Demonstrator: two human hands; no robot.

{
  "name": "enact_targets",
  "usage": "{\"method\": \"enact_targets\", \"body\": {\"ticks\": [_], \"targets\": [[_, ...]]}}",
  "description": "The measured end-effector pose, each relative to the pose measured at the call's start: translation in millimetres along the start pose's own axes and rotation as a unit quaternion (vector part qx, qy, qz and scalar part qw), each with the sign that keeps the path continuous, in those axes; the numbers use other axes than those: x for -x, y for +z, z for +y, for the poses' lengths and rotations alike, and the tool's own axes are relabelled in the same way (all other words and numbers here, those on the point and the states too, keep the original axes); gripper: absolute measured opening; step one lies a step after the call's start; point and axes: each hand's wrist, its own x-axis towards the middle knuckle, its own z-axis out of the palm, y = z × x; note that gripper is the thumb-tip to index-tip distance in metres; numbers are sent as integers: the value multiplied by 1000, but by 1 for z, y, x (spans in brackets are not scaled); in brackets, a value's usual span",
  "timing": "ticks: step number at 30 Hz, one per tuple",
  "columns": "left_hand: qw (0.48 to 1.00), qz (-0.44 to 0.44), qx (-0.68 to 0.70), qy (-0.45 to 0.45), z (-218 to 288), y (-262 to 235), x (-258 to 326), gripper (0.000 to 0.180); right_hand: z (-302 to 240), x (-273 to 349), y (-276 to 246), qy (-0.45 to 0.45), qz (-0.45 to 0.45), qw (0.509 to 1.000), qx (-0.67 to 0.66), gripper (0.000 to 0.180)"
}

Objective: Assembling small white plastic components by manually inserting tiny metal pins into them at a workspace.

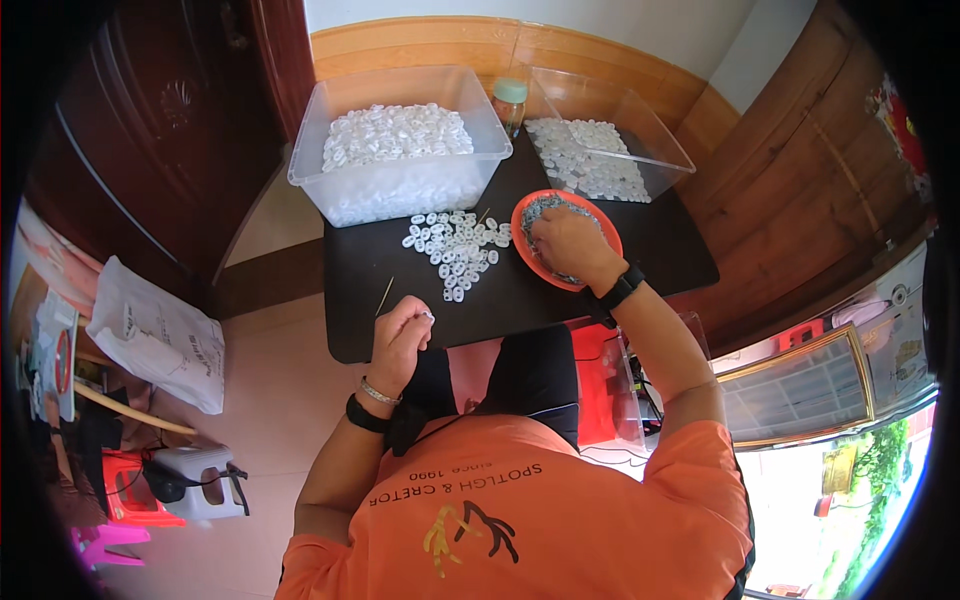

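Observation:
My left hand is closed at the near edge of the dark table, pinching a small white oval plastic piece. A thin brownish stick shows just beyond that hand; whether the hand holds it or it lies on the table, I cannot tell. My right hand reaches into an orange bowl of small grey parts. Its fingers are curled down among the parts, and the fingertips are hidden. Between the hands, loose white oval pieces with holes lie spread on the table, with another thin stick near them.
A large clear bin full of white pieces stands at the back left of the table. Behind the bowl, a clear tray holds flat whitish pieces. A jar with a green lid stands between them. Stools and a white sack are at the left.

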Motion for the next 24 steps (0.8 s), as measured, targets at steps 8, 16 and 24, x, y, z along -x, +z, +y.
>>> {"method": "enact_targets", "body": {"ticks": [8,16,24], "targets": [[1000,-3,-2,3,-3,0,0,16,36,3,-1,105,11,994,8,9],[1000,-2,19,-9,2,0,2,13,12,0,-17,86,-2,996,-9,8],[1000,0,13,2,1,-1,1,13,-1,-3,3,-16,-63,998,-17,11]]}}
